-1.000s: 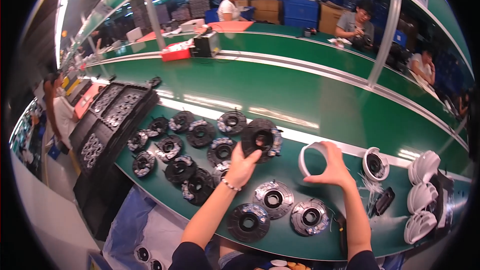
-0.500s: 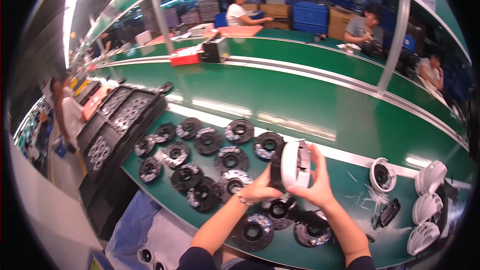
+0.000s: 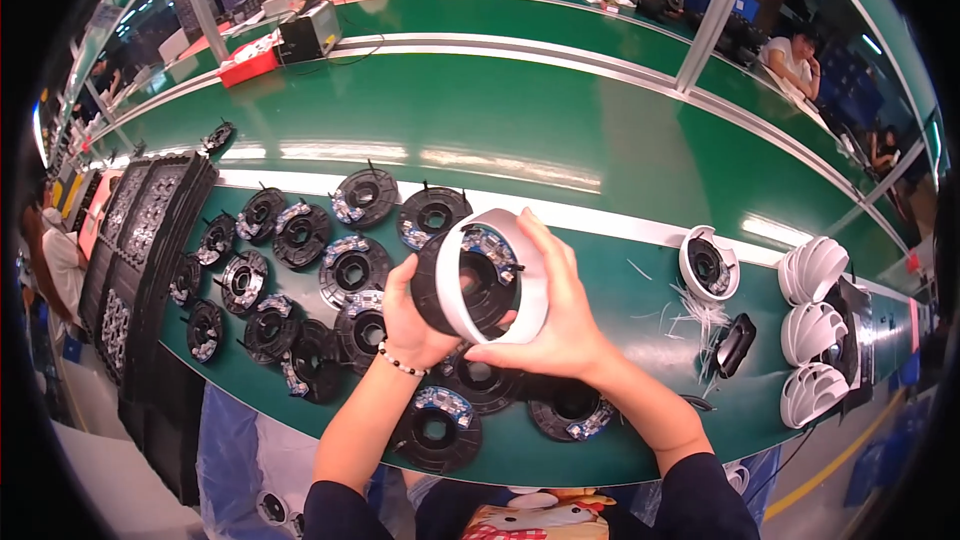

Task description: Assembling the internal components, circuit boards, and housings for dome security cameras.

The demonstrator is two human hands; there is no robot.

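Note:
Above the green workbench (image 3: 560, 130), both my hands hold one assembly. My left hand (image 3: 415, 315) grips a black round part (image 3: 440, 285) from behind. A white ring-shaped housing (image 3: 500, 275) sits over that black part, held along its right side and underside by my right hand (image 3: 560, 325). A small circuit board shows inside the ring. Several more black round parts (image 3: 350, 270) lie on the bench below and to the left of my hands.
Black trays (image 3: 130, 240) are stacked at the left bench end. White dome covers (image 3: 815, 325) stand at the far right, beside an assembled white unit (image 3: 708, 262) and a black piece (image 3: 735, 342). Other people sit at the far bench.
My left hand lifted a black part off the bench and my right hand brought the white ring over. The two pieces now sit together, raised closer to the camera.

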